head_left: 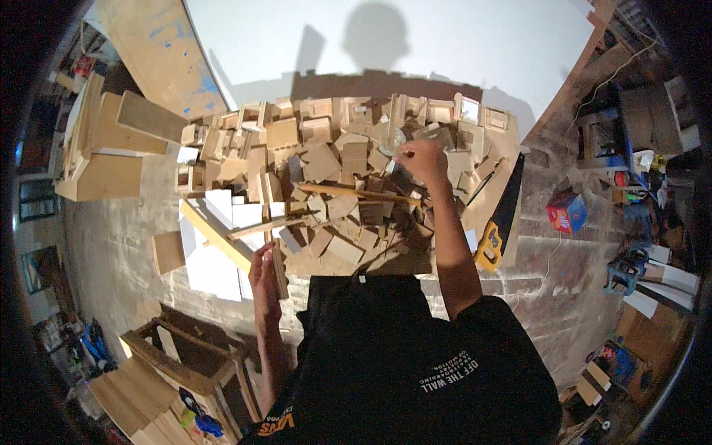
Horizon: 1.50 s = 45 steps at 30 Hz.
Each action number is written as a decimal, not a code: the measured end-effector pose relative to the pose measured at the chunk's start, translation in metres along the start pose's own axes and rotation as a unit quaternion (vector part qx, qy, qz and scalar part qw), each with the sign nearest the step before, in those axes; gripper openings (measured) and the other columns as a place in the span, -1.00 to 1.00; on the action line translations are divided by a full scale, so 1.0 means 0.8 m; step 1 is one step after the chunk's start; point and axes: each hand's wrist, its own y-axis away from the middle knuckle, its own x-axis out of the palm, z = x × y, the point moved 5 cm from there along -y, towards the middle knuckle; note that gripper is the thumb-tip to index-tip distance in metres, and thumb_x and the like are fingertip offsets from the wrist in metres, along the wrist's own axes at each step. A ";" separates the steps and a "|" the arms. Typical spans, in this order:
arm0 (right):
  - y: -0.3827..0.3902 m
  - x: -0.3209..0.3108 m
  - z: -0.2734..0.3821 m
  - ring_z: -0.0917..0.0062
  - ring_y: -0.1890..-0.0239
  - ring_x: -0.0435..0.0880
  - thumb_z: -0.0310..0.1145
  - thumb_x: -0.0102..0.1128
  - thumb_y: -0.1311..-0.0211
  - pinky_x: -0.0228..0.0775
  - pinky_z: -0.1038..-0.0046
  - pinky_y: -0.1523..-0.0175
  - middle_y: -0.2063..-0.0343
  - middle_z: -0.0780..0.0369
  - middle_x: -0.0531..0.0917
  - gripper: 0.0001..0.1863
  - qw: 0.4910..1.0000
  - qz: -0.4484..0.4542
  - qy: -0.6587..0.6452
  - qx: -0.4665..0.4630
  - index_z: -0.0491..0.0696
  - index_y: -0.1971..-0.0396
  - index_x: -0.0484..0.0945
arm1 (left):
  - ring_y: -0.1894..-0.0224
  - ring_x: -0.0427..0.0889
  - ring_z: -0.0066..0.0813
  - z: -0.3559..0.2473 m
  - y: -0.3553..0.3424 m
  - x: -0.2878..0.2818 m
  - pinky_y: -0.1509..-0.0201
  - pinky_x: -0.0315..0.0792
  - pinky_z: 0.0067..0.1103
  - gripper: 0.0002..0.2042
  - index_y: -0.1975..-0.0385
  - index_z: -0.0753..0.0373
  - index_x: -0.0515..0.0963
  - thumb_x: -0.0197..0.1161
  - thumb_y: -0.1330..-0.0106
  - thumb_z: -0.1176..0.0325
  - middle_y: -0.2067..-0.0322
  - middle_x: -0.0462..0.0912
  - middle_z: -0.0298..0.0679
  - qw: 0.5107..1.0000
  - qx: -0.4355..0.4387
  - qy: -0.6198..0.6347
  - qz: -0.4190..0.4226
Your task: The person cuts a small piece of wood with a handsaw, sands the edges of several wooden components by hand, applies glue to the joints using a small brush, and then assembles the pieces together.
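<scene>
My left hand is closed around a narrow wooden board, held upright at the near left side of the worktable. Beyond it, a thin wooden stick lies across white sheets and a pale wooden strip. Over the far right part of a heap of wood offcuts, my right hand is held with its fingers curled together. A greyish translucent item shows beside those fingers; whether they grip it or something small cannot be made out. A longer wooden stick rests across the heap.
Small wooden boxes line the table's far side. A handsaw with a yellow handle lies at its right edge. A large white panel stands behind. Wooden cabinets are at the near left, and a red-blue box sits to the right.
</scene>
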 end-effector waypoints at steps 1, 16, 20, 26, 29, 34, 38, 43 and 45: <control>-0.002 -0.002 0.005 0.41 0.25 0.74 -0.11 0.44 -0.09 0.57 0.27 0.14 0.27 0.18 0.75 -0.71 1.000 -0.005 0.019 -0.016 0.07 0.22 0.76 | 0.61 0.40 -0.71 -0.001 0.003 0.004 0.55 0.34 -0.72 -0.59 -0.09 0.12 0.50 0.08 -0.45 -0.03 0.56 0.46 -0.41 1.000 -0.008 0.011 0.000; -0.096 -0.029 0.020 0.47 0.33 0.72 -0.20 0.45 -0.14 0.55 0.36 0.24 0.31 0.13 0.70 -0.56 0.986 -0.101 -0.098 -0.088 -0.15 0.08 0.59 | 0.59 0.34 -0.59 -0.051 -0.082 0.175 0.51 0.28 -0.53 -0.46 -0.08 0.27 0.35 0.47 -0.17 0.28 0.66 0.36 -0.38 0.930 0.213 -0.267 0.137; -0.104 -0.034 0.022 0.26 0.35 0.68 -0.32 0.35 -0.17 0.48 0.27 0.22 0.39 0.06 0.66 -0.76 0.989 -0.039 -0.123 -0.071 -0.16 0.27 0.60 | 0.61 0.48 -0.42 -0.051 -0.158 0.261 0.48 0.39 -0.49 -0.49 -0.03 0.29 0.35 0.42 -0.22 0.17 0.64 0.47 -0.23 0.917 0.256 -0.266 0.150; -0.086 -0.040 0.012 0.12 0.31 0.68 -0.50 0.24 -0.19 0.48 0.23 0.18 0.41 0.05 0.67 -0.86 0.971 -0.077 -0.202 -0.104 -0.18 0.26 0.57 | 0.58 0.42 -0.47 -0.018 -0.239 0.340 0.46 0.34 -0.52 -0.47 0.01 0.32 0.42 0.48 -0.16 0.13 0.62 0.46 -0.30 0.971 0.189 -0.110 0.099; -0.086 -0.044 0.013 0.14 0.27 0.71 -0.57 0.19 -0.20 0.50 0.27 0.17 0.37 0.06 0.69 -0.88 0.969 -0.064 -0.227 -0.078 -0.16 0.26 0.57 | 0.53 0.44 -0.47 0.006 -0.260 0.345 0.39 0.37 -0.51 -0.44 0.04 0.32 0.45 0.48 -0.15 0.03 0.57 0.47 -0.27 0.948 0.261 -0.169 0.068; -0.083 -0.059 0.007 0.17 0.29 0.71 -0.52 0.20 -0.23 0.50 0.30 0.19 0.38 0.05 0.68 -0.89 0.967 -0.080 -0.227 -0.081 -0.16 0.25 0.58 | 0.48 0.48 -0.47 -0.002 -0.256 0.349 0.35 0.40 -0.51 -0.43 0.04 0.31 0.47 0.48 -0.14 0.01 0.53 0.50 -0.27 0.977 0.126 -0.143 0.098; -0.080 -0.051 0.015 0.53 0.43 0.65 -0.51 0.22 -0.27 0.46 0.48 0.32 0.36 0.14 0.70 -0.87 0.972 -0.040 -0.206 -0.102 -0.15 0.21 0.61 | 0.51 0.45 -0.56 -0.012 -0.253 0.352 0.40 0.37 -0.54 -0.44 0.03 0.29 0.47 0.50 -0.12 0.04 0.55 0.49 -0.32 0.981 0.111 -0.125 0.100; -0.064 -0.045 0.021 0.53 0.34 0.70 -0.55 0.18 -0.28 0.52 0.48 0.26 0.31 0.14 0.71 -0.85 0.968 -0.032 -0.227 -0.103 -0.14 0.17 0.61 | 0.52 0.46 -0.60 -0.004 -0.263 0.354 0.41 0.39 -0.58 -0.52 0.02 0.29 0.48 0.48 -0.16 0.19 0.53 0.52 -0.35 0.969 0.156 -0.156 0.112; -0.059 -0.038 0.014 0.53 0.30 0.72 -0.56 0.18 -0.29 0.55 0.48 0.24 0.30 0.14 0.71 -0.84 0.967 -0.041 -0.235 -0.089 -0.15 0.16 0.61 | 0.51 0.47 -0.61 0.005 -0.266 0.352 0.40 0.40 -0.59 -0.54 0.01 0.29 0.48 0.47 -0.17 0.24 0.51 0.54 -0.36 0.968 0.154 -0.149 0.130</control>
